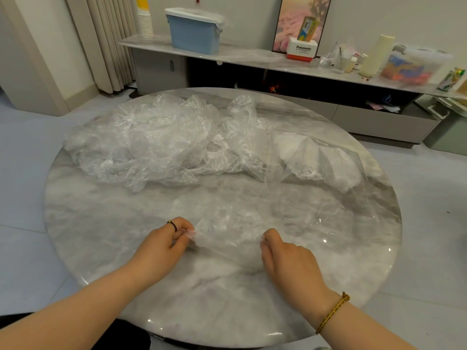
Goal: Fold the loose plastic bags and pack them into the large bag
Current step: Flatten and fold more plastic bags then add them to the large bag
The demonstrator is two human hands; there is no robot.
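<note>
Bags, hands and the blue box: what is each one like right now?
Held bag: crumpled, pinched at both ends.
Pile: loose bags, crumpled, not folded.
Large bag: lying down, something white inside.
Left hand: pinching the held bag.
Right hand: pinching the held bag.
Blue box: lid on.

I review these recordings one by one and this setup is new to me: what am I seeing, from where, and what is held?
No machine here: one camera worn on a person's head looks down at their bare hands. The left hand and right hand each pinch an end of a small crumpled clear plastic bag on a round grey marbled table. Farther back lies a heap of loose clear plastic bags; right of it, a larger clear plastic bag with whitish contents.
</note>
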